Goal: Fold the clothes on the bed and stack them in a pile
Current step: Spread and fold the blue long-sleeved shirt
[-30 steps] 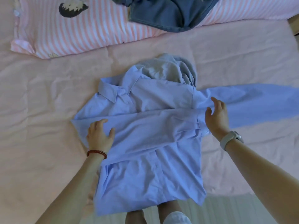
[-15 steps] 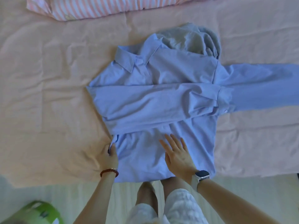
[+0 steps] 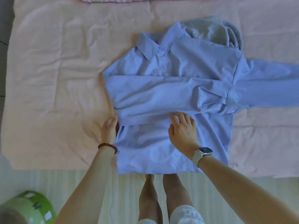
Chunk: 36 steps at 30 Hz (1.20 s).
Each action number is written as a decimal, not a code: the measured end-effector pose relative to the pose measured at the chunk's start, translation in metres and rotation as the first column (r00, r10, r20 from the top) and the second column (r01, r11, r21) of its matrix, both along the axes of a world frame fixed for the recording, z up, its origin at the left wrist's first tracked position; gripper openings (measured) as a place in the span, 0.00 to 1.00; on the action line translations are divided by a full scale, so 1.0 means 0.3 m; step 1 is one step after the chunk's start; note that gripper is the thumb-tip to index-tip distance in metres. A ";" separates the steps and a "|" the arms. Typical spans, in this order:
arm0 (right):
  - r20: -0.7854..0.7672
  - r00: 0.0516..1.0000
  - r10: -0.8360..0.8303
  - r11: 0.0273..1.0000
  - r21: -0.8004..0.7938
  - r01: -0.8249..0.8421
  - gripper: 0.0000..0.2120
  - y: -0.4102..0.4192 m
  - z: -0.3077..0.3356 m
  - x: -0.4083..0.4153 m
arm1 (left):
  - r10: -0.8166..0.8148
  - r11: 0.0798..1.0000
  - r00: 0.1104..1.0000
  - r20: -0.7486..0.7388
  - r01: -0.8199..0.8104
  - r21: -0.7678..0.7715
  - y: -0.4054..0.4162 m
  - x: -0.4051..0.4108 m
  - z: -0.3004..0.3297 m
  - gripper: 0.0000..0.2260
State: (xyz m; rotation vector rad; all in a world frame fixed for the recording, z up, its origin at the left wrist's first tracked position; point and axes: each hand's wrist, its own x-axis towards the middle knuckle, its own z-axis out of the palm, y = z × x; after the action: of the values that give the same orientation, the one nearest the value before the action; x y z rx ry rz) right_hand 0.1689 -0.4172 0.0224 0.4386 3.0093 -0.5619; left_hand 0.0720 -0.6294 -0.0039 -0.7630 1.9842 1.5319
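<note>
One light blue button-up shirt (image 3: 169, 97) lies mid-bed (image 3: 48, 78), one sleeve folded across; one grey garment (image 3: 213, 31) at its one o'clock. My left hand (image 3: 109, 130) pinches its side edge (thumb hidden); my right hand (image 3: 182, 131) rests flat, fingers relaxed. No readable labels.

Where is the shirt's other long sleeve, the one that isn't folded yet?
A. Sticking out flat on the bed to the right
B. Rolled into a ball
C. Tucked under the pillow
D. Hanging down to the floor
A: on the light blue cotton button-up shirt, one long sleeve lies stretched out flat to the right over the pink quilted bed cover, not yet folded in.
</note>
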 end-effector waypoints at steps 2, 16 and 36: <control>0.093 0.996 0.013 1.000 0.003 -0.014 0.19 0.000 -0.025 -0.071 | 0.004 1.000 1.000 -0.009 -0.004 0.018 0.037 -0.075 -0.015 0.10; 0.028 0.995 0.094 0.982 0.164 -0.097 0.17 0.218 -0.067 -0.112 | -0.485 0.598 0.849 -0.208 0.148 -0.788 0.064 -0.187 -0.011 0.22; 0.105 0.944 -0.314 0.937 0.198 0.289 0.12 0.780 -0.016 -0.245 | -0.979 -0.185 -0.049 0.196 0.609 -0.771 0.526 0.096 -0.074 0.26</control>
State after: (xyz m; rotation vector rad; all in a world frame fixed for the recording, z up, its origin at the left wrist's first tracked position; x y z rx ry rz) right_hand 0.0955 -0.1833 0.0177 0.9232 2.8883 -0.2577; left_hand 0.1008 -0.4716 -0.0261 1.0405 2.4295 -0.1056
